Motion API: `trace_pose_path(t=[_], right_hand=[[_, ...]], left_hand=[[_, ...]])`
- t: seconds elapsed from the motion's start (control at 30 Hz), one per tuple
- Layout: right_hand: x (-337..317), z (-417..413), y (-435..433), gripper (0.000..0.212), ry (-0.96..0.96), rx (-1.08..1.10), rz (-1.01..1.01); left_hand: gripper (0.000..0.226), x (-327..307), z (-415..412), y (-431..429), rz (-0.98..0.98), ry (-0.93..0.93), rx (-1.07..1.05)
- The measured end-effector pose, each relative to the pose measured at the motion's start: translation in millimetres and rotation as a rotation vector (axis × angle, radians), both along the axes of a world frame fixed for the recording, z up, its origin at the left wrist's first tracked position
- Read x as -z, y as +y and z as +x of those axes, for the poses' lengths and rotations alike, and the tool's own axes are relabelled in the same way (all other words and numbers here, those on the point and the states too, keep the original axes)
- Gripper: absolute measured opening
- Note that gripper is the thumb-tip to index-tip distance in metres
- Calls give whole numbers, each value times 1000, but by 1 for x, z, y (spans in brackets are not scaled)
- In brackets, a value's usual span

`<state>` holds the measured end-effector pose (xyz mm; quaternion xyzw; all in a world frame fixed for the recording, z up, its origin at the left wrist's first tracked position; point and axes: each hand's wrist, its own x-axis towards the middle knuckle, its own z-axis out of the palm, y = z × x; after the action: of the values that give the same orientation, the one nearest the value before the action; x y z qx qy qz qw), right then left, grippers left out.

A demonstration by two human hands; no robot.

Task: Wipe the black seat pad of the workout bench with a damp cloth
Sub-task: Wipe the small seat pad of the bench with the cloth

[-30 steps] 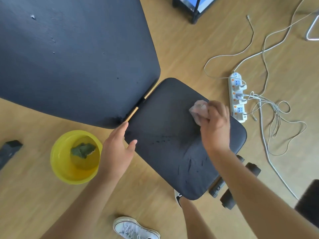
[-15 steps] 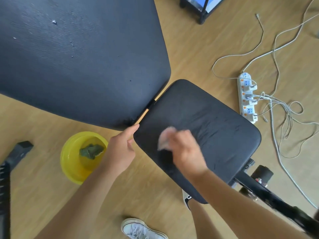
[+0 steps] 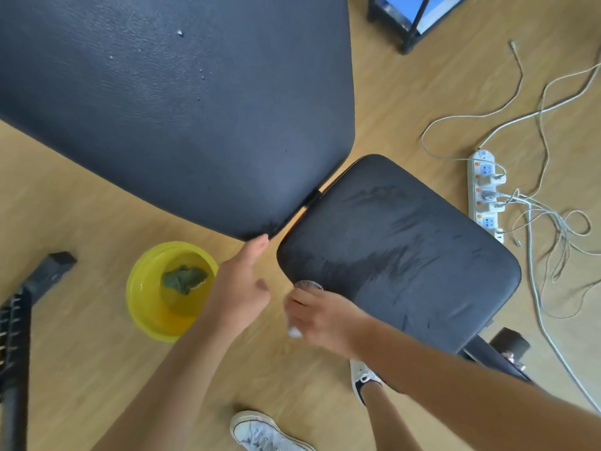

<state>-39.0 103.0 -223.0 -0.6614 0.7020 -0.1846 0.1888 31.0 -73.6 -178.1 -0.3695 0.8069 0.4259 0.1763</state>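
Observation:
The black seat pad [image 3: 406,249] of the bench fills the middle right, with dark wet streaks across it. My right hand [image 3: 325,315] is at the pad's near left edge, shut on a pale cloth [image 3: 308,285] that is mostly hidden under the fingers. My left hand [image 3: 240,284] hovers just left of the pad, fingers apart, holding nothing, its fingertip near the gap between seat and backrest. The large black backrest pad [image 3: 182,102] spreads over the upper left, with a few water drops on it.
A yellow bowl [image 3: 143,307] with water and a green rag [image 3: 183,278] stands on the wooden floor at the left. A white power strip [image 3: 484,193] and tangled white cables [image 3: 546,222] lie to the right. Bench frame parts [image 3: 507,346] and my shoes [image 3: 263,432] are below.
My right hand swept the cloth from the seat pad's far right side across to its near left edge, leaving wet streaks. My left hand lifted slightly off the pad's edge.

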Motion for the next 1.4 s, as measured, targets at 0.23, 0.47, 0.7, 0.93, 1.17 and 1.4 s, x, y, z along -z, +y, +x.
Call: trace_pose_path(t=[0.23,0.47,0.7,0.93,1.17,1.4], right_hand=[[4,-78,-21,43,61,1009,-29],[-5,-101,46,35,372,265,25],[-6,-119,-6,32,122,1012,8],[-26,-70,185,37,253,54,111],[-24,-12,160,36,-48,809,233],[-44,-83,201,25,26,1103,233]], left_hand=[[78,-6,4,2,36,-12,-3],[81,-12,-8,8,13,-47,139],[82,-16,-21,22,-151,-181,284],[92,-18,-36,30,-146,-142,390],[88,-18,-47,31,-167,-220,386],[92,-31,-58,43,-123,-331,458]])
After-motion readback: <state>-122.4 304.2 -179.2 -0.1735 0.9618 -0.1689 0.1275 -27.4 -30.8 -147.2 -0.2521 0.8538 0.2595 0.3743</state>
